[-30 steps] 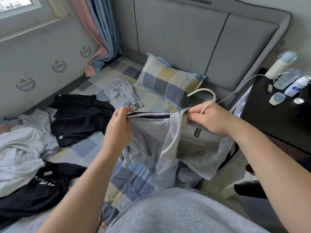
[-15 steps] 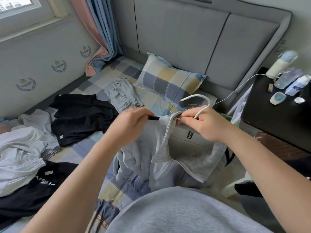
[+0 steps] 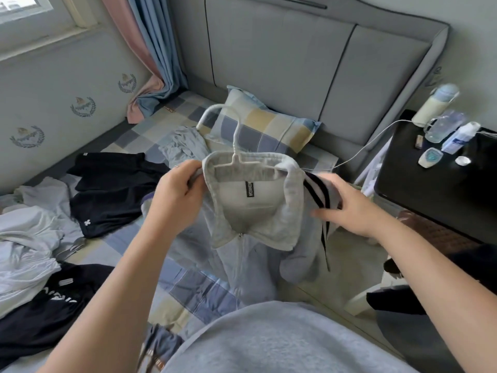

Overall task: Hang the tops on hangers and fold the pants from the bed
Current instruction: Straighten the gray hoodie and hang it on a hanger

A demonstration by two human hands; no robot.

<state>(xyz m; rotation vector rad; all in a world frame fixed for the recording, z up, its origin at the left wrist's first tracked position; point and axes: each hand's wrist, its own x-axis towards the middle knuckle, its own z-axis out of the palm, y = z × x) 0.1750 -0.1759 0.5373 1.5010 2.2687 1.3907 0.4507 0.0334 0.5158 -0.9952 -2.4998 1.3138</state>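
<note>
A grey zip-up jacket (image 3: 250,211) with dark shoulder stripes hangs on a white hanger (image 3: 234,146) above the bed, collar facing me. My left hand (image 3: 178,193) grips the jacket's left shoulder beside the collar. My right hand (image 3: 347,204) lies on the striped right shoulder with fingers spread and rather straight; it looks blurred. The hanger's hook sticks up free over the pillow. On the checked bed (image 3: 188,289) lie black garments (image 3: 113,189), a second black piece (image 3: 40,313), white clothes (image 3: 27,251) and a crumpled grey garment (image 3: 185,146).
A checked pillow (image 3: 263,127) leans on the grey headboard (image 3: 309,63). A black nightstand (image 3: 441,184) at right carries bottles and small items, with a white cable running to the bed. Curtains (image 3: 145,49) hang at the back left.
The jacket has turned to face me and now sits spread on the hanger. My right hand left the hanger's neck and moved to the right shoulder; my left hand shifted to the left shoulder.
</note>
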